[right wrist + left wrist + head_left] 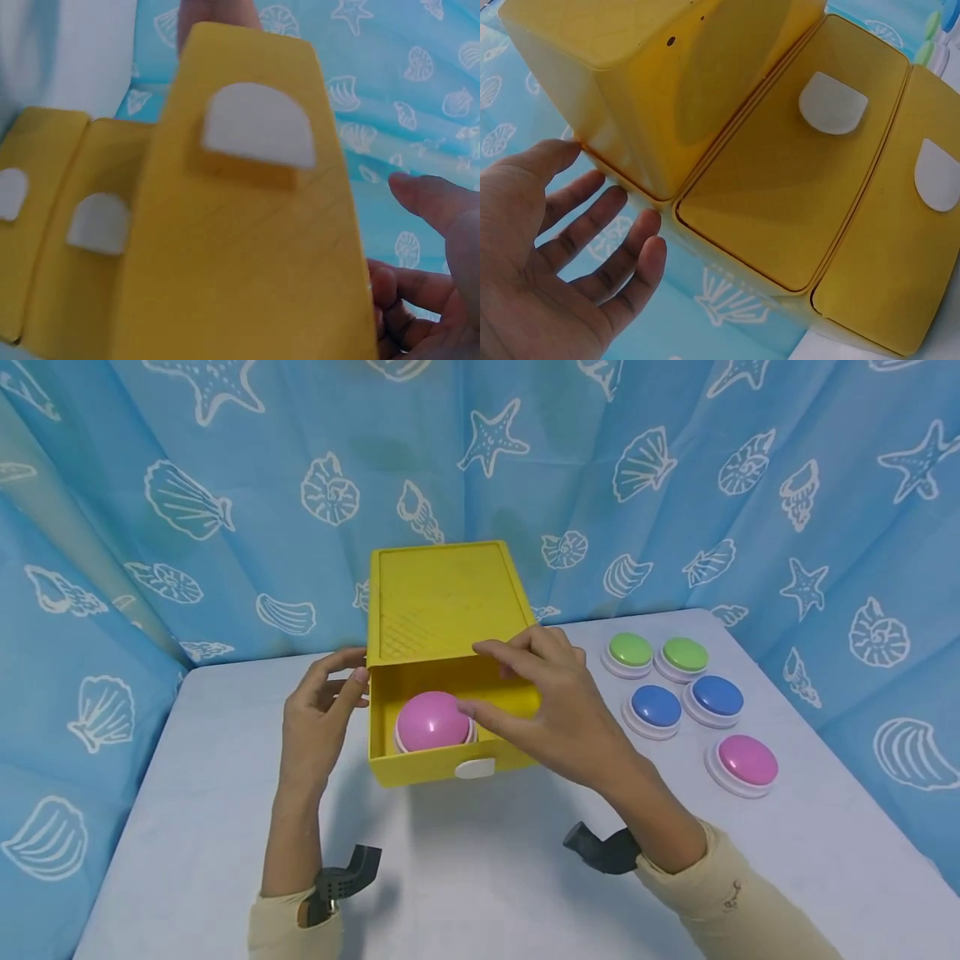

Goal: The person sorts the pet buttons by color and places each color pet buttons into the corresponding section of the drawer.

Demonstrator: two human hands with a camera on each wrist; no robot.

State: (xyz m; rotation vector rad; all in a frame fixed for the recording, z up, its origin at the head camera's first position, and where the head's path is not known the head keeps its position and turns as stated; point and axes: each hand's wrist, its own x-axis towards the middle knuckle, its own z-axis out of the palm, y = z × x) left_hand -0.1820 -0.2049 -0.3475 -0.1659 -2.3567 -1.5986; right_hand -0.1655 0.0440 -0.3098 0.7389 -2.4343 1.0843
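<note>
The right hand [562, 714] holds nothing: its fingers arch over the open drawer [420, 768], thumb and forefinger well apart – perhaps to suit the broad dome of the pink button [432, 721] inside. Whether the thumb touches it I cannot tell. The left hand [311, 735] spreads its fingers, likewise without a grip, along the side of the yellow cabinet [450, 593], probably to steady it. The drawer, the top one, is pulled out, so the button lies within reach. On the desk [217, 793], two green buttons [631, 649], two blue buttons [656, 706] and another pink button [747, 760] sit to the right – presumably to leave room for the drawer.
</note>
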